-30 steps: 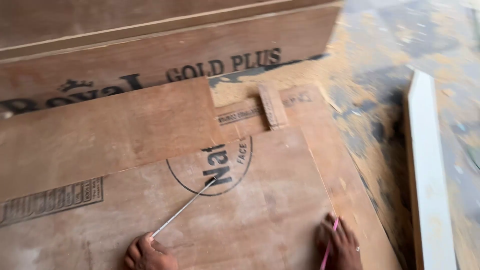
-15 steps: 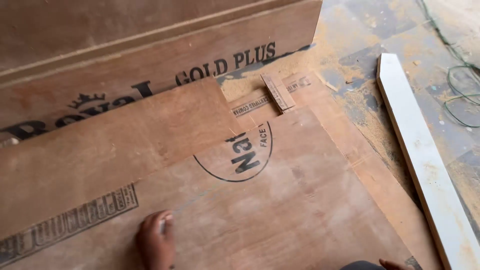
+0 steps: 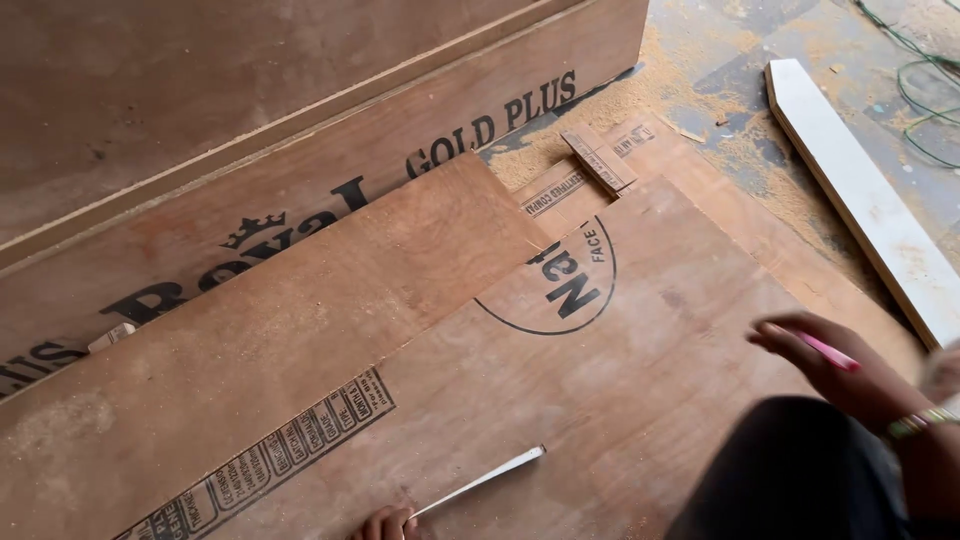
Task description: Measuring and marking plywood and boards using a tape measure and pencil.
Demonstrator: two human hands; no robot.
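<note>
the left hand [image 3: 385,523], only partly in view at the bottom edge, grips one end of a thin flat metal ruler [image 3: 480,481] lying on the large brown plywood sheet [image 3: 620,400]. the right hand [image 3: 835,365] hovers over that sheet's right side, fingers pinching a pink pencil [image 3: 825,351]. a white wooden strip [image 3: 865,205] lies on the sawdust-covered floor [image 3: 730,60].

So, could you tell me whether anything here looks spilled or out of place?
Sawdust is strewn over the floor beside the plywood sheets, and a small wood offcut lies loose and askew on their far edge.
</note>
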